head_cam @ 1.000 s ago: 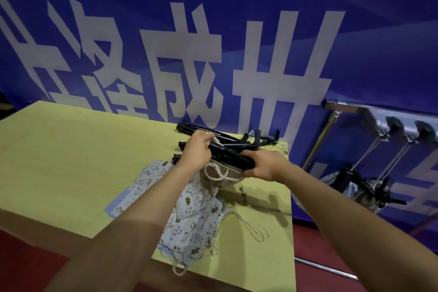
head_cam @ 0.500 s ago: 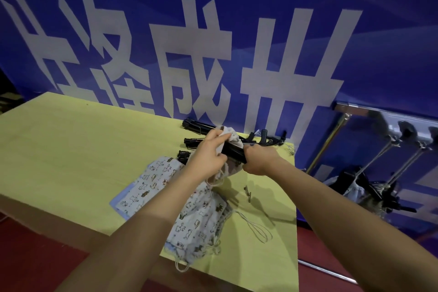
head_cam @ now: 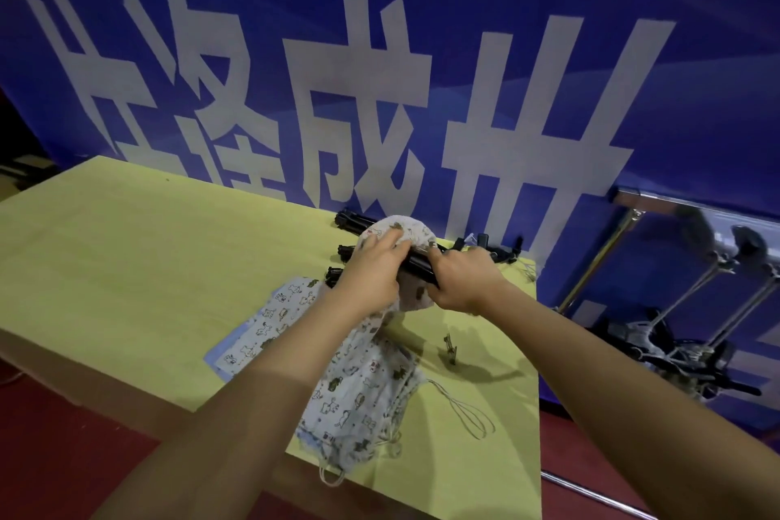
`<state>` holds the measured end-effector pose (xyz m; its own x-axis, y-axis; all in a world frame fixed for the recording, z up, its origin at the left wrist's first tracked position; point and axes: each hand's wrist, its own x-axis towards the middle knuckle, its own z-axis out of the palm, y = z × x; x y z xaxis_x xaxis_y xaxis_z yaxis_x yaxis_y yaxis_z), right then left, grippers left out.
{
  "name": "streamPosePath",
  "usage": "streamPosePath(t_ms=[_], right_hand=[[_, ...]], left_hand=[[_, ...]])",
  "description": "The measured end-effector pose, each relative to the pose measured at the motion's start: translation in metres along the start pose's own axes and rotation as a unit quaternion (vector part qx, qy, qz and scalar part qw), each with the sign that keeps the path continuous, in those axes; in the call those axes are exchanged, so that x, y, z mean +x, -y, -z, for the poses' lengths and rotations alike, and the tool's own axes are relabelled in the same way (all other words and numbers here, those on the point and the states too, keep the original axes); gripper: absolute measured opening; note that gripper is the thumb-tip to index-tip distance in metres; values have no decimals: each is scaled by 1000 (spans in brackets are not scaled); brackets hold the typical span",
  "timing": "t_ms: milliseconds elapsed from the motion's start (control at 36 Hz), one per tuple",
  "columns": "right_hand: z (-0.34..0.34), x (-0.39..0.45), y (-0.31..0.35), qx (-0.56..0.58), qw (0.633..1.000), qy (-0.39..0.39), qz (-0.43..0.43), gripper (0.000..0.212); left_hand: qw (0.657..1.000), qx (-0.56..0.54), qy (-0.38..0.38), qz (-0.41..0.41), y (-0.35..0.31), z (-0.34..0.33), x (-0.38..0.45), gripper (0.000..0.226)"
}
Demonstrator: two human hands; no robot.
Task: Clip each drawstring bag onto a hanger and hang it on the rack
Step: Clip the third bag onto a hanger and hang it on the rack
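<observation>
1. My left hand [head_cam: 371, 279] pinches the top edge of a drawstring bag [head_cam: 399, 234], fingers curled over the cloth and pressing it to the hanger bar
2. My right hand [head_cam: 462, 281] is wrapped round the black hanger [head_cam: 420, 264], gripping the bar from the other side
3. The bag is draped over the bar, a hump of printed cloth above my knuckles and the rest hanging behind my hands, all of it just above the far right part of the table [head_cam: 147, 266]
4. I reckon this is the clipping step: cloth is at the bar, but I can't see a clip, so whether it has bitten I cannot tell
5. Next move, as I judge it: squeeze a clip open, feed the hem in flat, let it close, then do the other corner before lifting toward the rack [head_cam: 692, 215] on my right
6. More bags wait in a loose pile [head_cam: 363, 388] under my left forearm, cords trailing off the table edge
7. Spare hangers [head_cam: 485, 251] lie along the back of the table
8. The rack already carries hangers [head_cam: 675, 346] with something bundled low on them, too blurred to name
9. No box or bin in view; the bags look flat and empty, though I can't see inside
</observation>
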<state>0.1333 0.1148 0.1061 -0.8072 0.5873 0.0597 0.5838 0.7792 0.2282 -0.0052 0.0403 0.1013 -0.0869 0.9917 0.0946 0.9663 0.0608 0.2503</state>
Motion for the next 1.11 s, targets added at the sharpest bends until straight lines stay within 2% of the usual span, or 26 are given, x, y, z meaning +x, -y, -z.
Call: streamPosePath(t_ms=[139, 250, 333, 417, 500, 556, 667, 750, 1000, 1111], right_hand=[[1, 4, 7, -22, 999, 2, 33, 33], [1, 7, 9, -43, 997, -5, 63, 31], [-2, 9, 6, -46, 997, -17, 56, 34], [-4, 10, 1, -48, 997, -49, 24, 38], [-5, 11, -4, -73, 992, -106, -8, 29], [-2, 12, -7, -89, 983, -160, -27, 28], [-1, 10, -6, -53, 955, -290, -40, 36], [-3, 5, -3, -19, 931, -363, -35, 33], [-22, 2, 8, 23, 903, -427, 38, 20], [-18, -1, 13, 66, 924, -369, 74, 9]], left_hand=[[993, 111, -43, -1, 3, -5, 1, 46], [982, 184, -34, -10, 7, -4, 5, 38], [979, 199, -35, -6, 7, -3, 8, 36], [981, 189, -45, 9, 6, -3, 10, 36], [986, 154, -58, 33, 5, -1, 10, 39], [989, 119, -68, 54, 4, 0, 12, 39], [990, 49, -95, 89, 6, 0, 13, 37], [989, 16, -114, 98, 9, 1, 13, 34], [988, 0, -105, 109, 17, 0, 11, 33], [986, -37, -102, 129, 23, 2, 11, 39]])
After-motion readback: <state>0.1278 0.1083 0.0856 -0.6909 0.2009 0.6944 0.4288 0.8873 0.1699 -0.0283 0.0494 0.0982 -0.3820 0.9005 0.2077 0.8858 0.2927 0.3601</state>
